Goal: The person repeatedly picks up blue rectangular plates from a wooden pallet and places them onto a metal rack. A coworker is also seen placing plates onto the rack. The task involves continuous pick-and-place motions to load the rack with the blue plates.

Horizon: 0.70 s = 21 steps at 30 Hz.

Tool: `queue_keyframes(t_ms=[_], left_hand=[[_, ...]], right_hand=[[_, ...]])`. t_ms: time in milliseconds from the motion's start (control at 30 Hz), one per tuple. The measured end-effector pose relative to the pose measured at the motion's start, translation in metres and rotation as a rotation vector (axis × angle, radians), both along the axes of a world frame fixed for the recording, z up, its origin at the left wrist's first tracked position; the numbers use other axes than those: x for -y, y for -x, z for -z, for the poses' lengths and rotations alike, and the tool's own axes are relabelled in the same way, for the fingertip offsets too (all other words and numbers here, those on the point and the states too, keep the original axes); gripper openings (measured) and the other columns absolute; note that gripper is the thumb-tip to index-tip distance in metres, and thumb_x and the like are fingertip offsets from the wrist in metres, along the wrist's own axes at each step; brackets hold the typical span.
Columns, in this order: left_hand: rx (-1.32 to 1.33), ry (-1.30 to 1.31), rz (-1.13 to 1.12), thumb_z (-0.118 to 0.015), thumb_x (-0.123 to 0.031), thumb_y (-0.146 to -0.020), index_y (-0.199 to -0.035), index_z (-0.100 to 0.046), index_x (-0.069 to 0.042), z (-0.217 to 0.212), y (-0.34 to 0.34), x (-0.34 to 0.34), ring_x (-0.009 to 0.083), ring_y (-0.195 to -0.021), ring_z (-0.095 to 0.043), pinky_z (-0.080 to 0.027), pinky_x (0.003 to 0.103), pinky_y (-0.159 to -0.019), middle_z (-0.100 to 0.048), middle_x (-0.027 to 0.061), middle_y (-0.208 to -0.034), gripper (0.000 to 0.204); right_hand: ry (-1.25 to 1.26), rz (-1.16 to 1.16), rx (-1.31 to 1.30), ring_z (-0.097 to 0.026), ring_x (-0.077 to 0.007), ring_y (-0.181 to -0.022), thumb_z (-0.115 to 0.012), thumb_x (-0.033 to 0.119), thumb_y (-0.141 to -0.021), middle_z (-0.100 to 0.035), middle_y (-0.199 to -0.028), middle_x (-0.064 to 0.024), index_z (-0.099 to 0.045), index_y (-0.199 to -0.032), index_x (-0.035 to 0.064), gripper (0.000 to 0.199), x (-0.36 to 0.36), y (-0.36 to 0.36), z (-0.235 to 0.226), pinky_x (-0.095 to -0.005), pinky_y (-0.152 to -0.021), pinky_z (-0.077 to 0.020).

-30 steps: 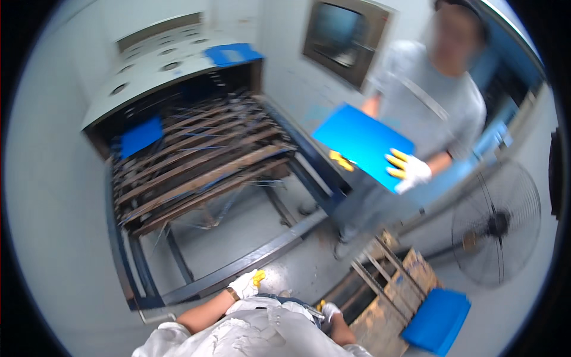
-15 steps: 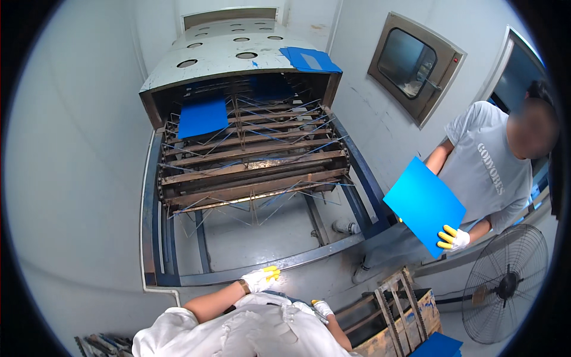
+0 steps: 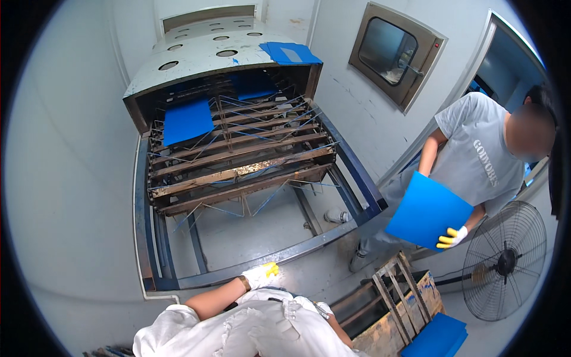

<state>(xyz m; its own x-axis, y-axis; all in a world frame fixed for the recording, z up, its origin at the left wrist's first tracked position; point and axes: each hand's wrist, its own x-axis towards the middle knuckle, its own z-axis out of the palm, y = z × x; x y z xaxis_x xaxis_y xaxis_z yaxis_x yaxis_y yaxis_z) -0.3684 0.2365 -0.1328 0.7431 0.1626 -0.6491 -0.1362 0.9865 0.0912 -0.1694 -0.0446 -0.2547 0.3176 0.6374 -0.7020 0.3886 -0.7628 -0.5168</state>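
My left hand [image 3: 260,276], in a white glove with yellow fingertips, is held in front of my body beside the front rail [image 3: 285,254] of a metal conveyor frame. Its fingers point right and look loosely open, holding nothing visible; I cannot tell if it touches the rail. Of my right hand [image 3: 323,309], only a bit of glove shows at my waist, its fingers hidden. Past the rail is a rack conveyor [image 3: 241,172] of brown crossbars and thin wire supports. One blue sheet [image 3: 188,122] lies on its left; another blue sheet [image 3: 254,85] sits deeper inside.
A co-worker [image 3: 476,140] at the right holds a blue sheet [image 3: 429,211]. Blue sheets [image 3: 290,53] lie on the white oven hood [image 3: 196,44]. A wooden crate with metal racks [image 3: 397,315], more blue sheets [image 3: 437,336] and a floor fan [image 3: 505,262] stand at lower right.
The view has shifted slightly, moving the conveyor leftward in the picture. The co-worker's blue sheet has turned and tilted. My left hand stays about where it was; my right hand shows less.
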Motion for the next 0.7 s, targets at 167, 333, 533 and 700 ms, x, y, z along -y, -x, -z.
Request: queue_keyframes(t_ms=[167, 333, 533, 700], left_hand=[[0.025, -0.003, 0.043, -0.051, -0.019, -0.084, -0.089, -0.053, -0.006, 0.013, 0.006, -0.011, 0.0183, -0.075, -0.056, -0.048, 0.028, -0.056, -0.057, 0.0056, -0.086, 0.014], [-0.061, 0.102, -0.060, -0.047, -0.026, -0.086, -0.091, -0.053, -0.007, 0.007, 0.010, -0.017, 0.0186, -0.075, -0.056, -0.048, 0.028, -0.057, -0.058, 0.0053, -0.087, 0.021], [-0.041, 0.110, -0.046, -0.046, -0.025, -0.087, -0.093, -0.053, -0.007, 0.003, 0.013, -0.027, 0.0190, -0.078, -0.056, -0.048, 0.029, -0.058, -0.058, 0.0056, -0.089, 0.021], [-0.024, 0.058, 0.015, -0.046, -0.015, -0.086, -0.103, -0.050, -0.007, 0.021, 0.011, -0.036, 0.0218, -0.086, -0.055, -0.049, 0.032, -0.064, -0.055, 0.0093, -0.098, 0.019]], right_hand=[[-0.018, -0.161, 0.077, -0.059, -0.0289, -0.079, -0.051, 0.033, -0.072, -0.061, -0.084, -0.0153, -0.063, -0.081, 0.0063, 0.030, -0.006, 0.002, -0.007, -0.0367, -0.064, -0.0421], [-0.081, -0.179, 0.056, -0.059, -0.0293, -0.078, -0.048, 0.033, -0.074, -0.061, -0.084, -0.0155, -0.062, -0.082, 0.0067, 0.031, -0.009, 0.004, -0.006, -0.0365, -0.063, -0.0423], [-0.034, -0.139, 0.057, -0.059, -0.0296, -0.079, -0.048, 0.032, -0.073, -0.060, -0.084, -0.0151, -0.063, -0.081, 0.0068, 0.031, -0.017, 0.009, -0.005, -0.0370, -0.063, -0.0429], [-0.064, -0.178, 0.062, -0.059, -0.0295, -0.077, -0.050, 0.032, -0.072, -0.060, -0.083, -0.0154, -0.062, -0.081, 0.0061, 0.030, -0.021, 0.012, -0.001, -0.0366, -0.062, -0.0425]])
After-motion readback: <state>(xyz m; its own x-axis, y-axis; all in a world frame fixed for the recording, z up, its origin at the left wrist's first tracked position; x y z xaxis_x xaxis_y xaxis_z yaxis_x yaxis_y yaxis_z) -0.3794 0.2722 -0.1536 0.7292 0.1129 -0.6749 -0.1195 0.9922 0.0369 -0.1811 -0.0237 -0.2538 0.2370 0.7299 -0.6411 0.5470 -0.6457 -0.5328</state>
